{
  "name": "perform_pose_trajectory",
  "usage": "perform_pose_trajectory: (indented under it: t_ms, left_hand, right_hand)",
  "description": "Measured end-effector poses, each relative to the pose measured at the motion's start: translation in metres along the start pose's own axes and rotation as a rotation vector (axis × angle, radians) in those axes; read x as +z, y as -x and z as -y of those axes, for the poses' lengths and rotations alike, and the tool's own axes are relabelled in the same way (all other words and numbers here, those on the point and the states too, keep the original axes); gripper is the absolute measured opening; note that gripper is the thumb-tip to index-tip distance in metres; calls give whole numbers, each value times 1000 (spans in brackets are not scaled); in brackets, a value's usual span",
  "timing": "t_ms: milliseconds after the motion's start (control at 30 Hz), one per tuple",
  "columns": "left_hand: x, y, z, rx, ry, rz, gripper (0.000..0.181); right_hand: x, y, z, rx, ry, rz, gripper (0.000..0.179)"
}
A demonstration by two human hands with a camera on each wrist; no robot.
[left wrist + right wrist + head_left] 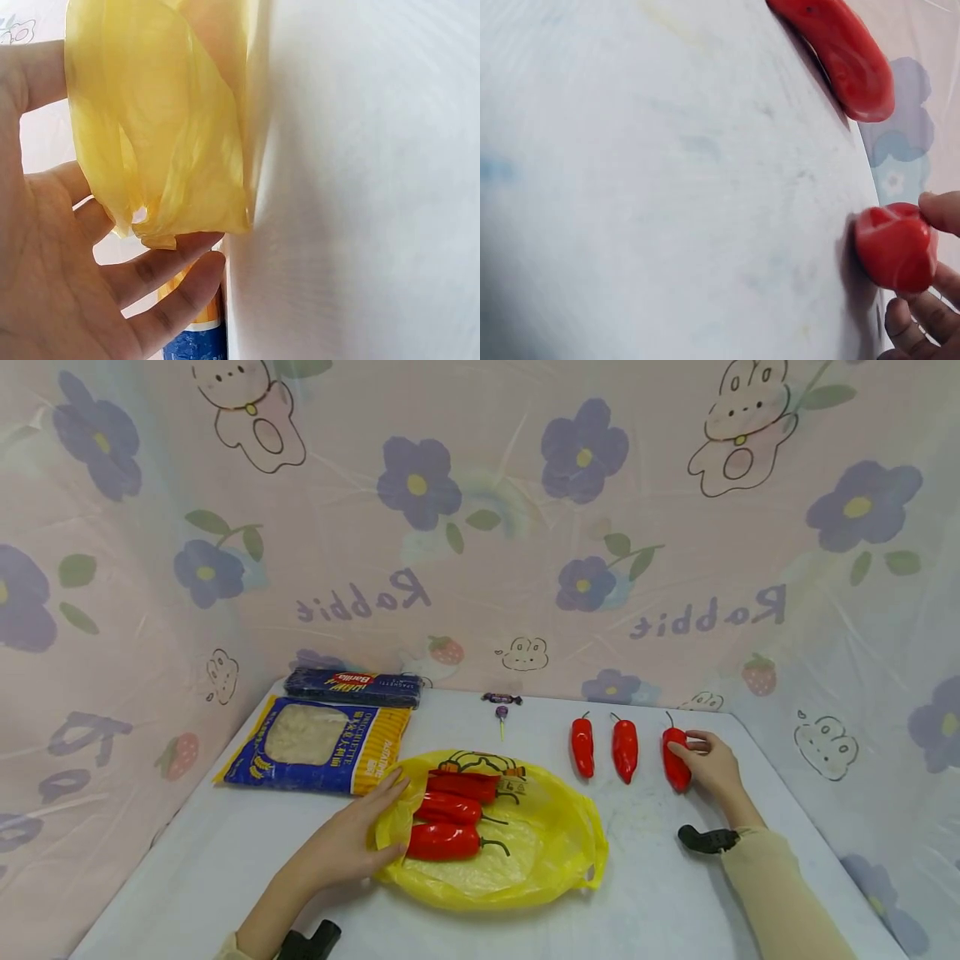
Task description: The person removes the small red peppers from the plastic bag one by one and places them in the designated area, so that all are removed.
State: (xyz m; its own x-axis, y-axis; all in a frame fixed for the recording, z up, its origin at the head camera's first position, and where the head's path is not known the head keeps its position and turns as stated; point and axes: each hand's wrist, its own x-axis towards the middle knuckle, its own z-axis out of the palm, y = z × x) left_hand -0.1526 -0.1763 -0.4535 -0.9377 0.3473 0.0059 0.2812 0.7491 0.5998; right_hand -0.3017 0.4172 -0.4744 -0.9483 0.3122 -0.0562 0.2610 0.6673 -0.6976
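A yellow plastic bag (555,860) lies spread on the table with three red peppers (447,842) in it, their stems toward the right. At its left edge is my left hand (348,835), thumb and fingers spread wide and touching the plastic. The left wrist view shows the bag's folded yellow end (165,135) in front of the fingertips. On the right, my right hand (712,766) pinches a red pepper (676,760) between thumb and fingers. In the right wrist view that pepper's rounded end (896,251) faces the camera. Two more red peppers (582,747) (624,748) lie left of it.
A blue and yellow pasta bag (311,747) lies at the left, with a dark blue spaghetti pack (352,687) behind it. Toward the back are a wrapped candy (502,698) and a lollipop (502,713). A patterned curtain (480,568) surrounds the white table (652,893).
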Motion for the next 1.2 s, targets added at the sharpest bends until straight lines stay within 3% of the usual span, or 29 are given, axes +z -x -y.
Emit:
perform_pose_trajectory:
  t_ms: [333, 567, 733, 867, 1200]
  left_hand:
    - [1, -1, 0, 4, -3, 2, 88]
    - [0, -1, 0, 6, -16, -1, 89]
    - [1, -1, 1, 24, -19, -6, 89]
    - [2, -1, 3, 34, -16, -12, 89]
    - [3, -1, 2, 24, -24, -13, 89]
  right_hand:
    - [-4, 3, 7, 48, -20, 11, 82]
    - [-10, 14, 18, 40, -59, -46, 81]
    - [-13, 29, 34, -36, -70, -88, 82]
    - [-13, 50, 60, -112, -60, -118, 78]
    - [11, 113, 125, -459, -64, -104, 65]
